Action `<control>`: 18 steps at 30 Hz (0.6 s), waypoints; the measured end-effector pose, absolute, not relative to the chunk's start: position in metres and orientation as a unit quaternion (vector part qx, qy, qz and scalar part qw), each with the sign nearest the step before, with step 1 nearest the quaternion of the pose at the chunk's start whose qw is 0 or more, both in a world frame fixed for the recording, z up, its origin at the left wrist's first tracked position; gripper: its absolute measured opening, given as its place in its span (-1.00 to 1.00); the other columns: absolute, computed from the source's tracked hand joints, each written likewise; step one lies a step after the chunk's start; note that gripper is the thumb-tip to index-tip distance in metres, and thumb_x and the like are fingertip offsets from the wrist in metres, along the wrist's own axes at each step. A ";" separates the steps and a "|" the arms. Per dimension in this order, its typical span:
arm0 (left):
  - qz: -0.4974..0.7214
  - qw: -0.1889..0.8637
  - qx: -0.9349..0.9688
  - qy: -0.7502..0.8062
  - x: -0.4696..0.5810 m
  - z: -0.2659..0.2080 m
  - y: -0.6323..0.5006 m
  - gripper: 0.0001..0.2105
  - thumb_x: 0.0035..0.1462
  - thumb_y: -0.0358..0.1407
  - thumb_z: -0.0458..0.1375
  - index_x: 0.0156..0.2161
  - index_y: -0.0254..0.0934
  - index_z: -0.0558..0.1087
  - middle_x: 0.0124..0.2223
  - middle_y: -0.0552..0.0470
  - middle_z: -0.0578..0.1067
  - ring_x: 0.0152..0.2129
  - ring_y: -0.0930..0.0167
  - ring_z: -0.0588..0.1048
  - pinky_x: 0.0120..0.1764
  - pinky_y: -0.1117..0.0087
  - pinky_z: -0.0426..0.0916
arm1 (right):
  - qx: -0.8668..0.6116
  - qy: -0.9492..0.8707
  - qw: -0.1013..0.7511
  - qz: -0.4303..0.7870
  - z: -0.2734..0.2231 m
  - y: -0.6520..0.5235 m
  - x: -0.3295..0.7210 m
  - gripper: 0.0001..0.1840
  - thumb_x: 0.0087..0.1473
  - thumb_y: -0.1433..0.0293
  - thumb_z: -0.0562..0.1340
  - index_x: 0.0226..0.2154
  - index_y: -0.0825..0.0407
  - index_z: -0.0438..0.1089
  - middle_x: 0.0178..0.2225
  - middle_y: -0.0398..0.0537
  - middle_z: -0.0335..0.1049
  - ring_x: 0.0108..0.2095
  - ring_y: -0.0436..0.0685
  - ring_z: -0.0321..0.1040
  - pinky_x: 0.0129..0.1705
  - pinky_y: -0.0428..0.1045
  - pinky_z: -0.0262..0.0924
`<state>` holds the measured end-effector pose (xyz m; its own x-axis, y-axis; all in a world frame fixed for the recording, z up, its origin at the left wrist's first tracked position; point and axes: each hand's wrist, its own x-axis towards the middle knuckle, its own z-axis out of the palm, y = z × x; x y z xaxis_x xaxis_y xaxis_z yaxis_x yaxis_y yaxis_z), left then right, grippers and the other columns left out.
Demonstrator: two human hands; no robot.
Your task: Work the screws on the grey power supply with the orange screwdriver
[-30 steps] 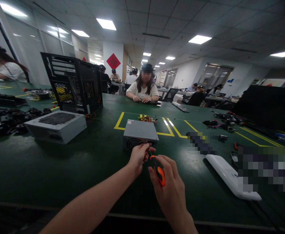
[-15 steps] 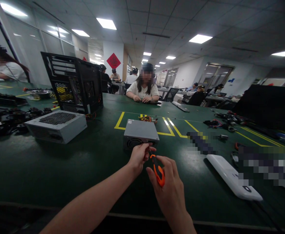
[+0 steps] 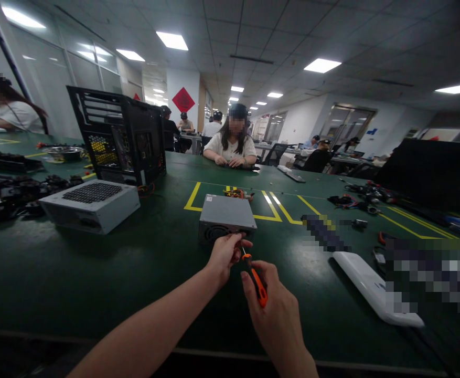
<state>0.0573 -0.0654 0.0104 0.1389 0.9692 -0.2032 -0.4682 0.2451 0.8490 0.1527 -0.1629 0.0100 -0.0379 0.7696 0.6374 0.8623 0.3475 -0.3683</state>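
My right hand is closed round the handle of an orange and black screwdriver. Its thin shaft points up and forward, and the tip lies close by the fingers of my left hand. Those fingers are bent and pinched together at the near face of a grey power supply unit; whatever they hold is too small to make out. A round fan grille shows on that near face, partly covered by my left hand. Coloured cables lie behind the unit.
Left of me lies a second power supply unit, with an open black computer case behind it. Dark parts and a metal bowl fill the far left. On the right sits a white elongated device. A person sits opposite.
My right hand has drawn slightly down with the screwdriver, and its thumb and fingers have shifted on the handle. My left hand stays at the power supply unit, almost unchanged.
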 end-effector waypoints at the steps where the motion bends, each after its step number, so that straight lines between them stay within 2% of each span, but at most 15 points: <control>1: 0.525 0.684 0.320 0.393 0.057 0.010 -0.065 -0.83 -0.01 -0.34 0.07 -0.32 -0.43 0.39 -0.51 -0.02 0.47 -0.81 0.68 0.12 -0.72 0.60 -0.12 | -0.561 -0.726 0.392 -0.065 0.010 -0.163 0.153 -0.80 0.09 0.33 0.04 -0.23 0.05 0.22 -0.46 -0.09 0.33 -0.51 0.04 0.33 -0.50 -0.07 0.21; 5: 0.520 0.686 0.321 0.395 0.057 0.010 -0.065 -0.81 0.01 -0.34 0.04 -0.28 -0.42 0.40 -0.48 -0.04 0.49 -0.80 0.67 0.14 -0.71 0.59 -0.06 | -0.524 -0.766 0.357 -0.111 0.013 -0.163 0.153 -0.83 0.05 0.45 0.02 -0.30 0.02 0.28 -0.40 -0.04 0.29 -0.41 0.09 0.32 -0.40 -0.01 0.24; 8: 0.515 0.680 0.330 0.405 0.056 0.010 -0.065 -0.82 0.00 -0.33 0.07 -0.31 -0.43 0.40 -0.49 -0.03 0.49 -0.80 0.68 0.13 -0.71 0.60 -0.05 | -0.534 -0.753 0.373 -0.097 0.013 -0.163 0.148 -0.79 0.05 0.34 0.07 -0.22 0.04 0.24 -0.38 -0.02 0.30 -0.40 0.09 0.33 -0.42 -0.03 0.24; 11: 0.513 0.671 0.345 0.409 0.057 0.009 -0.064 -0.84 0.00 -0.34 0.08 -0.35 -0.43 0.40 -0.50 -0.03 0.48 -0.81 0.68 0.12 -0.72 0.60 -0.06 | -0.567 -0.713 0.407 -0.068 0.012 -0.163 0.146 -0.70 0.07 0.22 0.07 -0.18 0.06 0.18 -0.46 -0.09 0.34 -0.53 0.05 0.33 -0.54 -0.08 0.19; 13: 0.518 0.670 0.346 0.405 0.058 0.009 -0.064 -0.85 0.00 -0.35 0.08 -0.36 -0.43 0.40 -0.50 -0.03 0.49 -0.81 0.68 0.12 -0.71 0.59 -0.04 | -0.566 -0.709 0.415 -0.066 0.010 -0.163 0.147 -0.79 0.10 0.27 0.04 -0.25 0.04 0.20 -0.51 -0.13 0.32 -0.57 0.03 0.31 -0.55 -0.09 0.17; 15: 0.521 0.672 0.342 0.400 0.058 0.009 -0.064 -0.85 0.01 -0.36 0.06 -0.33 -0.42 0.40 -0.51 -0.03 0.49 -0.81 0.67 0.12 -0.71 0.59 -0.04 | -0.545 -0.729 0.406 -0.083 0.010 -0.164 0.149 -0.87 0.09 0.36 0.03 -0.30 0.02 0.24 -0.48 -0.11 0.31 -0.50 0.04 0.32 -0.48 -0.07 0.19; 18: 0.518 0.677 0.334 0.402 0.057 0.012 -0.066 -0.83 0.02 -0.37 0.03 -0.30 -0.42 0.40 -0.51 -0.03 0.49 -0.80 0.67 0.13 -0.72 0.59 -0.05 | -0.517 -0.756 0.389 -0.094 0.011 -0.164 0.150 -0.83 0.06 0.42 0.04 -0.28 0.01 0.28 -0.41 -0.06 0.28 -0.41 0.07 0.30 -0.38 -0.03 0.21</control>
<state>0.0573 -0.0660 0.0118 0.1406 0.9699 -0.1986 -0.4338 0.2407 0.8682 0.1505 -0.1643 0.0107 -0.1616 0.7093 0.6861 0.8556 0.4472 -0.2608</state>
